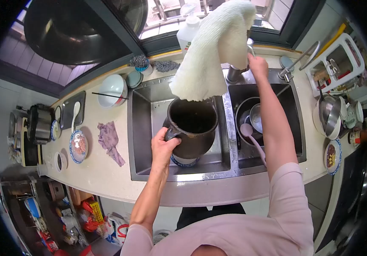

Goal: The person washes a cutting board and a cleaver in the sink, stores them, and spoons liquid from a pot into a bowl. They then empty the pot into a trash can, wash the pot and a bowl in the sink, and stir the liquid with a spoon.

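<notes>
My left hand (pixel 165 144) grips the side handle of a dark brown pot (pixel 196 145), holding it over the left basin (pixel 149 162). The pot is tilted a little, and its wide mouth shows a dark inside. Beneath it a blue-and-white bowl (pixel 185 161) peeks out, mostly hidden. My right hand (pixel 258 67) reaches across the right basin to the faucet (pixel 234 74), its fingers closed at the lever. A white towel or paper sheet (pixel 215 51) hangs in front of the faucet and hides part of it.
The right basin holds a pan (pixel 243 109) with a pink ladle (pixel 254 138). Left of the sink lie a purple rag (pixel 108 138), a white bowl with chopsticks (pixel 111 87) and a bowl of meat (pixel 79 147). Stacked bowls (pixel 329 115) stand at the right.
</notes>
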{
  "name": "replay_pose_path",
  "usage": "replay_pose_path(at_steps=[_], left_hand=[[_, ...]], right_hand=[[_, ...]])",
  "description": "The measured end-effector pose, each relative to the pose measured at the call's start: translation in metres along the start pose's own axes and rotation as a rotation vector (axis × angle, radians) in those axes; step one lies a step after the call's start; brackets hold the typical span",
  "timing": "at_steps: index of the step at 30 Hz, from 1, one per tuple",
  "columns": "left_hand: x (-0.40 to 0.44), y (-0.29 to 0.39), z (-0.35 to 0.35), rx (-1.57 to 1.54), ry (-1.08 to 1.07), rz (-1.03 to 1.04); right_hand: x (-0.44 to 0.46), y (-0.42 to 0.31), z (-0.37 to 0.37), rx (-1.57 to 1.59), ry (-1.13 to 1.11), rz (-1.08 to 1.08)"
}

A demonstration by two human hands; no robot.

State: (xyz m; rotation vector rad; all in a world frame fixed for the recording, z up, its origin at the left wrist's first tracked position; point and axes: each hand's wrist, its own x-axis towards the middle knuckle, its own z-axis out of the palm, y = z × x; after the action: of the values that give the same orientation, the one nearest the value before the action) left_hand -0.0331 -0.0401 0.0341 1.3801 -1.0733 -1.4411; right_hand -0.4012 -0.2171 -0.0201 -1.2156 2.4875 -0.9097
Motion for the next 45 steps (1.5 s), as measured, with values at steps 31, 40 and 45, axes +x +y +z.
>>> replay_pose_path(at_steps=[31,40,45], left_hand=[[0.109,-0.054,-0.023,0.594,-0.249,0.328],[0.109,-0.074,-0.032,0.542,-0.08,0.35],[0.116,-0.078,-0.049,0.472,-0.076,0.347]], right_hand=[[-0.263,-0.042,0.041,0.609,-0.705,-0.301],[-0.268,-0.031,0.069,0.736,-0.493,-0.249],[-0.265,-0.051,0.064,0.417,-0.462,-0.441]])
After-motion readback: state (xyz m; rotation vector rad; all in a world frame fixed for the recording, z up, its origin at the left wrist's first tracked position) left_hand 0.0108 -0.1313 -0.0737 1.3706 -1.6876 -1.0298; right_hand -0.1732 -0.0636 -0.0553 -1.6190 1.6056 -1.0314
